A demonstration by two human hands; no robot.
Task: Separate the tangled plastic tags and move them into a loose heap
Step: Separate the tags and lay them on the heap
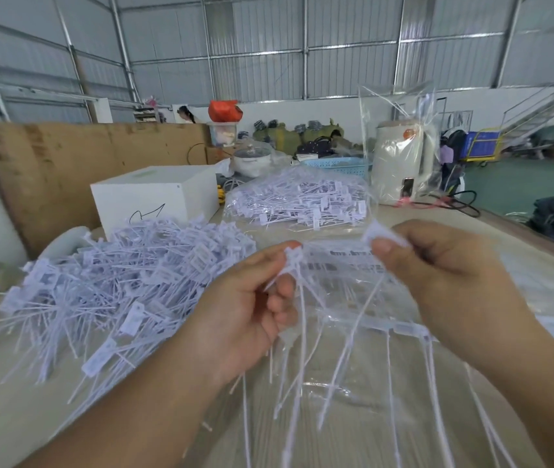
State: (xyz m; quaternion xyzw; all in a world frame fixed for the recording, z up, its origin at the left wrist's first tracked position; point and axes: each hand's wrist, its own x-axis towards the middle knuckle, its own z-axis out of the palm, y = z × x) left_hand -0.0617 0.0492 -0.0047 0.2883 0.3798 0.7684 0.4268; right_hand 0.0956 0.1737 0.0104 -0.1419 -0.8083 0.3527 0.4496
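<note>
left hand (252, 309): raised over the table, thumb and forefinger pinching the flat head end of a small bunch of white plastic tags (306, 332); other fingers curled in underneath

right hand (444, 265): up at about the same height, thumb and fingertips pinching another tag head (378, 233), well apart from the left hand's pinch

tag tails: thin white tails hang down from both pinches, crossing each other between the hands

loose heap (123, 282): big messy pile of the same tags on the table (16, 417), just left of the left hand, not touching it

bagged tags (297, 202): more tags in a clear bag further back, behind the hands

hard to tell: everything's motion-blurred, so honestly can't count the tags in either pinch or say which tail belongs to which head; tails run off the bottom edge; clear plastic sheeting (346, 298) under the hands makes the table surface there murky

white box (157, 195): sits behind the heap
</note>
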